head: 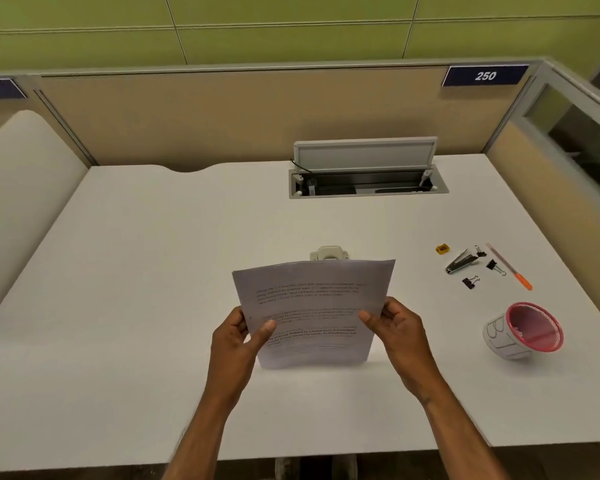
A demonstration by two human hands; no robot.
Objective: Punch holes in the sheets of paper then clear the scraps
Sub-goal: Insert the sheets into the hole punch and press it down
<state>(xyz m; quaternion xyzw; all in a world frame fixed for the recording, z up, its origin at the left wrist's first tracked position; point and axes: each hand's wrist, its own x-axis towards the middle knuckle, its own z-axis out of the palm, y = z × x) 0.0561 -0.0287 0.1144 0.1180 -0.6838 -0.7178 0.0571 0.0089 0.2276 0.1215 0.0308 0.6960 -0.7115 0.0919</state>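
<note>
I hold a stack of printed paper sheets (312, 306) upright above the white desk (153, 271), its lower edge resting on or just over the desktop. My left hand (241, 337) grips the left edge and my right hand (395, 327) grips the right edge, thumbs on the front. Behind the top edge of the sheets, a cream hole punch (329, 253) stands on the desk, mostly hidden by the paper.
To the right stands a pink mesh bin (530, 329) wrapped in a paper label. Farther back right lie a yellow sharpener (442, 249), a metal stapler remover (461, 262), three black binder clips (470, 282) and an orange-tipped pen (510, 268). An open cable box (368, 181) sits at the back.
</note>
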